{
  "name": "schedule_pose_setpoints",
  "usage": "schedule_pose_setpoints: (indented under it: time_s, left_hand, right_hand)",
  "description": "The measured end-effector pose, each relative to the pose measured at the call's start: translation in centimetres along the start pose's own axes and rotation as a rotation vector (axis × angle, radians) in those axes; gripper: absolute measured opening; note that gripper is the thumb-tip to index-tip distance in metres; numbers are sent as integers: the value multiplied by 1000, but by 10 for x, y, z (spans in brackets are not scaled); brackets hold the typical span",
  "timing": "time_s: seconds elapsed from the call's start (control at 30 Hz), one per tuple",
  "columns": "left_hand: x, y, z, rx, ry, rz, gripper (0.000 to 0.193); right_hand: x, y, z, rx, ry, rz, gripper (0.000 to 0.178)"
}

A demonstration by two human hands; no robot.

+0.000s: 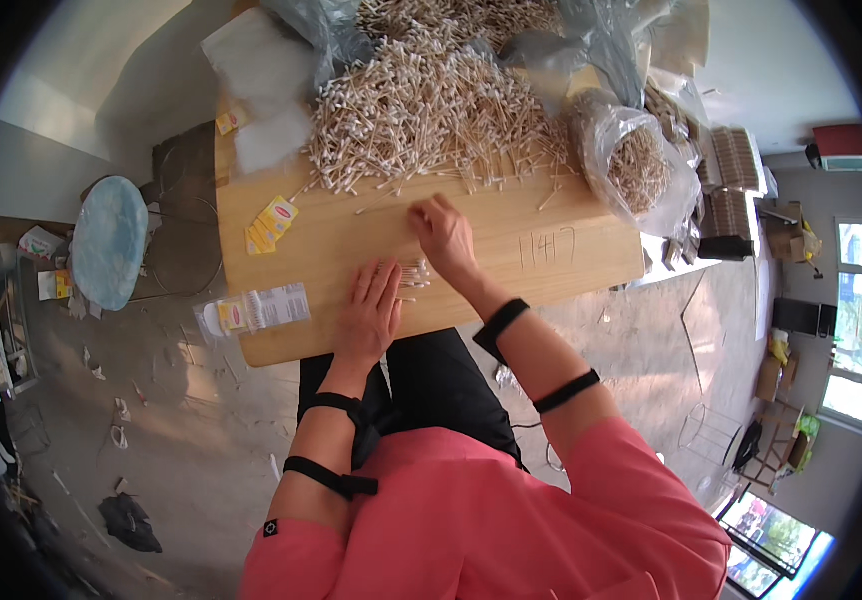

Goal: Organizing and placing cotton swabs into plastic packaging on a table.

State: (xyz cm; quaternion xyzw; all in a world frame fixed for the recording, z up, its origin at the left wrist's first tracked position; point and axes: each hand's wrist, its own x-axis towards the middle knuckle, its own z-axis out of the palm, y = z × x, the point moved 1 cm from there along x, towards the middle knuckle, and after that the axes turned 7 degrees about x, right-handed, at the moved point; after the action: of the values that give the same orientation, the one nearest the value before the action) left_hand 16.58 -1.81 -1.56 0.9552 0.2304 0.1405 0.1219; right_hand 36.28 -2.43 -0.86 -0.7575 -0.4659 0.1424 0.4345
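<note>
My left hand (pixel 373 300) lies on the wooden table with its fingers stretched out and close together. Beside its fingertips is a small group of cotton swabs (pixel 414 272), partly covered by the hand. To the right and a little farther off, my right hand (pixel 442 232) is closed over the tabletop with its fingers curled. Whatever may be between those fingers is hidden. Beyond both hands spreads a large heap of loose cotton swabs (pixel 431 110), with stray ones at its near edge.
Yellow cards (pixel 271 225) and a clear plastic packet (pixel 256 310) lie at the left of the table (pixel 351 225). A clear bag of swabs (pixel 639 165) stands at the right. A blue round stool (pixel 111 243) is on the floor at the left.
</note>
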Motion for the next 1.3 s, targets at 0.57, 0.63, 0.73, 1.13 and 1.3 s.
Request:
schedule_pose_setpoints:
  time_s: [0.57,0.63,0.73,1.13,1.3]
  left_hand:
    - [1,-1,-3,3,6,-13,57]
    - [3,1,-4,-5,6,-7,57]
    - [8,4,-4,-14,13,-11,58]
    - [1,2,4,7,18,-10,58]
    - [2,1,0,12,8,-18,59]
  right_hand:
    - [33,-7,12,22,-138,-195,12]
    - [42,-5,11,3,-148,-250,12]
    - [46,5,4,-38,-148,-276,12]
    - [-29,6,-27,45,-146,-12,12]
    - [-30,2,-20,-28,-175,-8,12]
